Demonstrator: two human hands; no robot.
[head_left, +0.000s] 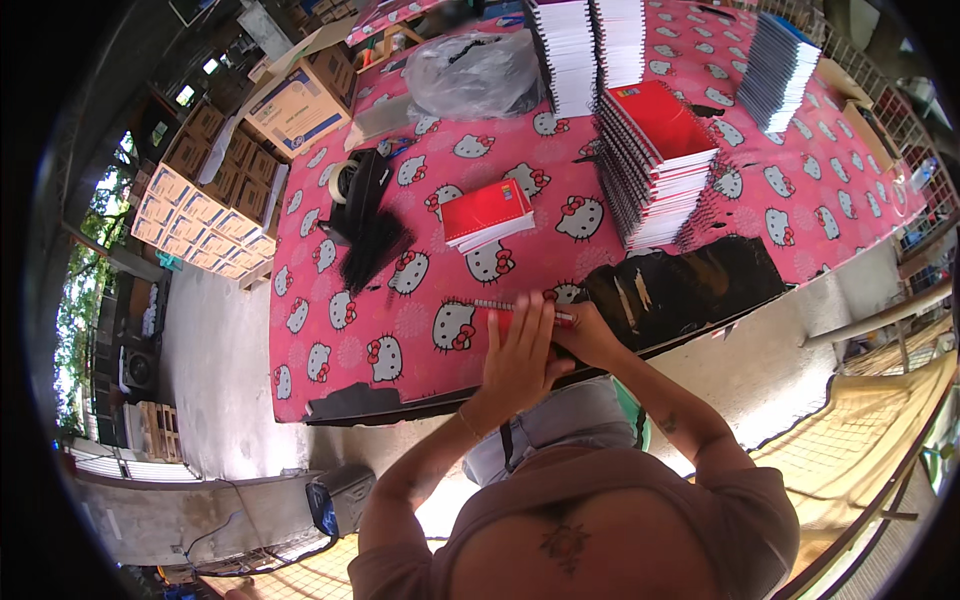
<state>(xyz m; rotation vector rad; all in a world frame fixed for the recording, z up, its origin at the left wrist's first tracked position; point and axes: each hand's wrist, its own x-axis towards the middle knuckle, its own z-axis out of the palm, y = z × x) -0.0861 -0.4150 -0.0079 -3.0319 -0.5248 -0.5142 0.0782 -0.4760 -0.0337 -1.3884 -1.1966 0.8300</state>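
A red spiral notebook (494, 308) is at the table's near edge, its coil along the far side. Stretched over it lies my left hand (522, 350), fingers extended across the cover. My right hand (588, 338) grips the notebook's right end, its fingertips partly hidden. Beyond my hands, a small pile of red notebooks or pads (488, 213) rests on the pink cat-patterned tablecloth (415, 318). To its right rises a tall stack of red spiral notebooks (655, 165) with white page edges.
On the left are a black tape dispenser (352, 192) and a dark bristle brush (376, 250). Farther back lie a clear plastic bag (472, 75), white-paged stacks (568, 60) and a dark notebook stack (775, 75). Cardboard boxes (205, 190) stand beyond the left edge.
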